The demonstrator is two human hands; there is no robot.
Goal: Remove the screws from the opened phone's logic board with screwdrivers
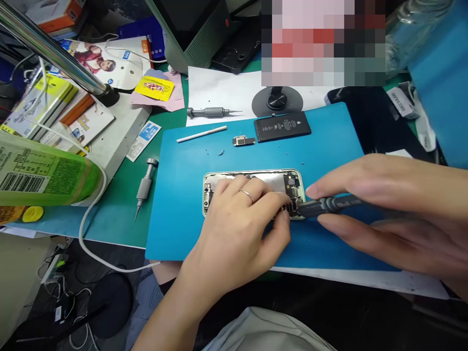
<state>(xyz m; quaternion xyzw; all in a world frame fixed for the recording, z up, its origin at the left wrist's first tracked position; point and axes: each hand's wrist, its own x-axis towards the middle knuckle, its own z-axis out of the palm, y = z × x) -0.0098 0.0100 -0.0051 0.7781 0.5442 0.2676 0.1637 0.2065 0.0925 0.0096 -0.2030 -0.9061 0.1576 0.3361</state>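
Opened phone point(276, 182) lies under the curled left hand point(241, 222); grip cannot be told. Right hand point(404, 190) grips a dark tool point(315, 207) at the phone's end. Left of both hands, blue mat point(179, 200) runs to its edge.

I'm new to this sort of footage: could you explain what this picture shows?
No machine here: these are a person's bare hands, seen from a camera on their own head looking forward and down. The left hand lies over an opened phone; the right hand holds a dark tool at the phone's right end. Whether the left hand grips anything is unclear. Beneath is a blue mat, which also bears a black battery, a small metal part and a white stick. One grey screwdriver lies beyond the mat, a second screwdriver to its left.
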